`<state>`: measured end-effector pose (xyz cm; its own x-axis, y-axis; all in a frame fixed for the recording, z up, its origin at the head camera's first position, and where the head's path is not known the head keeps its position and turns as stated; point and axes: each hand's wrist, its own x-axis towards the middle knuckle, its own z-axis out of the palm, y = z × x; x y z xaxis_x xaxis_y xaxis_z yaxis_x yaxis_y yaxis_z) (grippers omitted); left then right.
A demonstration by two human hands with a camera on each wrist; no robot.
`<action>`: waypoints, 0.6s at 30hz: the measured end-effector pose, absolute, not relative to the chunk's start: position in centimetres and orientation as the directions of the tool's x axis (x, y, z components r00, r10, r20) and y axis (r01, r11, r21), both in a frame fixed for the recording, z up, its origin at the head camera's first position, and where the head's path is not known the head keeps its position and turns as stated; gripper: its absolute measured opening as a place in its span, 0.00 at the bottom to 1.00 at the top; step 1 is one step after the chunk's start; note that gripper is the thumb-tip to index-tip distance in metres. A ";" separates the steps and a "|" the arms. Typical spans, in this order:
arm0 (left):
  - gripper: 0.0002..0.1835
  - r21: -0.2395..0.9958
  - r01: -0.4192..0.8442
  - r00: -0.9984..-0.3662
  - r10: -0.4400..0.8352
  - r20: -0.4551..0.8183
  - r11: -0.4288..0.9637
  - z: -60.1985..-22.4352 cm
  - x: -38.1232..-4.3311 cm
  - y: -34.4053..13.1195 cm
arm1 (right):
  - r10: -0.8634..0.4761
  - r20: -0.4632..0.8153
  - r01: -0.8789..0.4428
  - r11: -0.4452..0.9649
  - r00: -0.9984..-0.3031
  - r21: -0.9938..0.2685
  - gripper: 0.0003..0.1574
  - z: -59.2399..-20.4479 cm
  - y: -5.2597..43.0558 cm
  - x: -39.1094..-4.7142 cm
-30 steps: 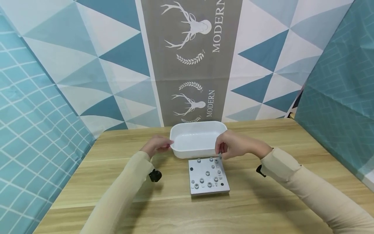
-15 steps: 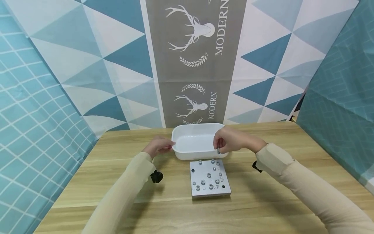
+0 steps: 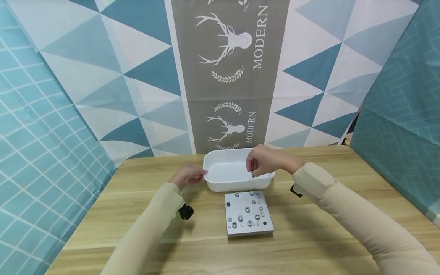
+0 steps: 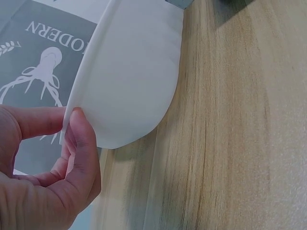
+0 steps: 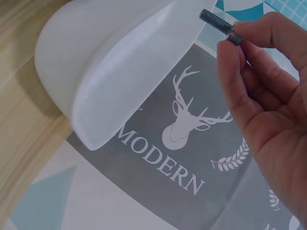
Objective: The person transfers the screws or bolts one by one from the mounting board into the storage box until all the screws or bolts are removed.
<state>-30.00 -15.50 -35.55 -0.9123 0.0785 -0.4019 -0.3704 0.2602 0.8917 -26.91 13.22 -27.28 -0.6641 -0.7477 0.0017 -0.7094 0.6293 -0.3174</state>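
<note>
My left hand pinches the left rim of a white plastic basin; in the left wrist view the thumb and a finger meet on that rim. Between thumb and fingertips, my right hand holds a small steel screw by its head, with the threaded shank sticking out. The screw is over the basin's near right part in the head view. Just in front of the basin lies a square metal plate with several socket-head screws standing in it and a couple of dark holes.
Everything stands on a wooden table. A patterned cloth backdrop hangs right behind the basin, with blue cloths at the left and right sides. A black wrist-camera mount is on the left forearm.
My right hand has moved up and left with the screw, from the plate's far right corner to over the basin. The left hand keeps its pinch on the rim.
</note>
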 end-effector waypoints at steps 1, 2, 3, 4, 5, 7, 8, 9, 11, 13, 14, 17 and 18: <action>0.10 0.890 -0.373 -0.911 0.076 -0.405 0.263 -35.6 -30.0 -15.5 | -0.746 -0.005 -0.706 0.632 -0.666 -0.319 0.03 -27.3 13.1 -27.0; 0.12 0.888 -0.376 -0.911 0.071 -0.407 0.265 -35.7 -30.0 -15.4 | -0.746 -0.009 -0.705 0.633 -0.666 -0.320 0.02 -27.3 13.0 -27.1; 0.13 0.886 -0.379 -0.910 0.068 -0.409 0.269 -35.8 -29.9 -15.4 | -0.744 -0.016 -0.702 0.638 -0.668 -0.317 0.02 -27.4 12.8 -27.1; 0.14 0.885 -0.379 -0.910 0.066 -0.410 0.271 -35.8 -29.9 -15.3 | -0.744 -0.021 -0.703 0.640 -0.668 -0.311 0.03 -27.4 12.7 -27.3; 0.14 0.884 -0.379 -0.910 0.065 -0.410 0.274 -35.8 -29.9 -15.3 | -0.747 -0.023 -0.708 0.638 -0.664 -0.302 0.03 -27.4 12.6 -27.4; 0.14 0.884 -0.381 -0.909 0.063 -0.411 0.271 -35.8 -29.9 -15.2 | -0.752 -0.028 -0.715 0.637 -0.659 -0.288 0.03 -27.5 12.4 -27.8; 0.14 0.883 -0.382 -0.909 0.062 -0.412 0.272 -35.8 -29.8 -15.2 | -0.755 -0.029 -0.720 0.636 -0.655 -0.277 0.03 -27.5 12.4 -28.0; 0.14 0.883 -0.384 -0.908 0.063 -0.414 0.270 -35.8 -29.8 -15.3 | -0.755 -0.033 -0.723 0.638 -0.655 -0.266 0.03 -27.5 12.3 -28.2; 0.15 0.881 -0.389 -0.906 0.059 -0.418 0.268 -35.7 -29.8 -15.2 | -0.755 -0.038 -0.723 0.641 -0.655 -0.257 0.03 -27.6 12.2 -28.6; 0.16 0.879 -0.391 -0.905 0.058 -0.421 0.271 -35.6 -29.7 -15.2 | -0.744 -0.046 -0.712 0.654 -0.667 -0.255 0.03 -27.7 12.1 -29.0; 0.16 0.878 -0.393 -0.905 0.057 -0.422 0.274 -35.5 -29.6 -15.2 | -0.740 -0.045 -0.710 0.659 -0.671 -0.249 0.03 -27.7 12.1 -29.2; 0.15 0.878 -0.390 -0.906 0.055 -0.420 0.278 -35.3 -29.5 -15.2 | -0.739 -0.034 -0.711 0.659 -0.673 -0.246 0.04 -27.6 11.9 -29.6; 0.15 0.878 -0.387 -0.907 0.056 -0.417 0.281 -35.3 -29.5 -15.2 | -0.737 -0.034 -0.709 0.660 -0.675 -0.248 0.05 -27.5 11.9 -29.8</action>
